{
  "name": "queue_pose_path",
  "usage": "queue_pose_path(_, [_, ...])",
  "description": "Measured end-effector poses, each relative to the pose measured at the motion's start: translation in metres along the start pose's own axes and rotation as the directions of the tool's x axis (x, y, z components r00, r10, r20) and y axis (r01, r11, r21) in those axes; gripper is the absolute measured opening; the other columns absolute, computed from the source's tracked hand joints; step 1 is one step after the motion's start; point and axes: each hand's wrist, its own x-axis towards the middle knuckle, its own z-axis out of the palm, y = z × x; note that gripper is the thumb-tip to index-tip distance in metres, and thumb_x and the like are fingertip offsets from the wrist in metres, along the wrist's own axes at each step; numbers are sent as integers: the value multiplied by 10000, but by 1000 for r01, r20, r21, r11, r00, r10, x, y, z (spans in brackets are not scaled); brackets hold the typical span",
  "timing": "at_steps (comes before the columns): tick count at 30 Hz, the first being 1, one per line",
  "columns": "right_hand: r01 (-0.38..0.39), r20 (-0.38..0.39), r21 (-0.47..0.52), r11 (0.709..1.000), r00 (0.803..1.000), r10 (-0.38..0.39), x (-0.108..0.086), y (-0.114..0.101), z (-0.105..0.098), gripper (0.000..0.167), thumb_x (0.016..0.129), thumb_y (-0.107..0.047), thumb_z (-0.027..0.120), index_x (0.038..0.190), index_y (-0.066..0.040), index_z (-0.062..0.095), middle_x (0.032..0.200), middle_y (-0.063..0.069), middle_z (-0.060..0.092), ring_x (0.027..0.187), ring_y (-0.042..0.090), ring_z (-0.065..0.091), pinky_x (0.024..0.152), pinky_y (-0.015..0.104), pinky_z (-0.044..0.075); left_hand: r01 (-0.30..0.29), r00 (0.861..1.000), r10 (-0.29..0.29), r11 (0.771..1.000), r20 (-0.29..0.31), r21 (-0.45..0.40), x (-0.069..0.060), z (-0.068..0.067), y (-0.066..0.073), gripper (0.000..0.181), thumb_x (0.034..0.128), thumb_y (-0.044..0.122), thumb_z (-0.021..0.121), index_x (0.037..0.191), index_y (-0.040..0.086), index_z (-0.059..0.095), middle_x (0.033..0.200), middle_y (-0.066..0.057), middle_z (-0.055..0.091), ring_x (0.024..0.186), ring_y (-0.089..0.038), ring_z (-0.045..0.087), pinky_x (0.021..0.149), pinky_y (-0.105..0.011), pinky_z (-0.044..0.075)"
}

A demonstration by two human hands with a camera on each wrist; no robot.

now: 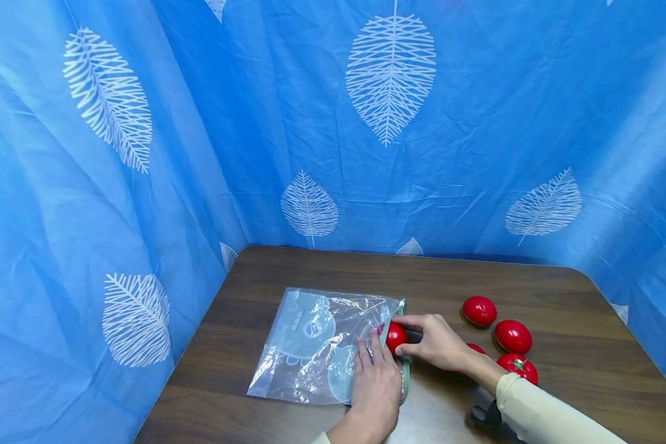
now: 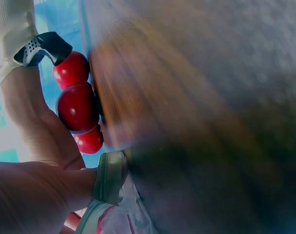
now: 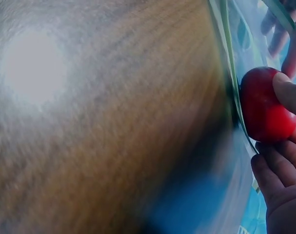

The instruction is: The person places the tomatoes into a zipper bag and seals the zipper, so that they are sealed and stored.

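A clear zip bag (image 1: 311, 345) with pale printed figures and a green-edged mouth lies flat on the table, its mouth facing right. My left hand (image 1: 376, 385) holds that edge, with fingers spread over the top film and the thumb (image 2: 74, 183) under the green strip. My right hand (image 1: 438, 342) pinches a shiny red tomato (image 1: 396, 337) between thumb and fingers at the mouth. In the right wrist view the tomato (image 3: 265, 107) sits just within the green-edged lips. Part of it is hidden by the bag's upper lip in the head view.
On the brown wooden table (image 1: 333, 265), right of the hands, lie several red tomatoes (image 1: 513, 337); one with a green top (image 1: 517, 367) is beside the right forearm. My right wrist bears a black strap (image 2: 45, 48). A blue curtain (image 1: 449, 123) with white leaves hangs behind.
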Motion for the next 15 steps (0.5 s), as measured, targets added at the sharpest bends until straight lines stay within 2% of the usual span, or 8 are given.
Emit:
queue_pose_path(6, [-4, 9, -36, 999, 1000, 4, -1, -2, -3, 684, 887, -303, 934, 1484, -82, 684, 1428, 127, 740, 1297, 367, 723, 1047, 532, 599, -2, 1000, 3, 1000, 12, -20, 0, 0, -1, 614, 953, 305, 813, 1451, -19, 658, 1601, -236, 563, 1381, -459, 641, 1109, -468, 583])
queue_pose_path(15, [24, 26, -49, 999, 999, -22, -6, -3, -12, 597, 916, -212, 905, 1463, -89, 700, 1422, 136, 744, 1301, 386, 725, 1052, 561, 586, 8, 1000, -7, 1000, 22, -31, 1, 0, 0, 460, 1020, 193, 706, 1438, 7, 673, 1615, -230, 549, 1386, -453, 634, 1115, -479, 574])
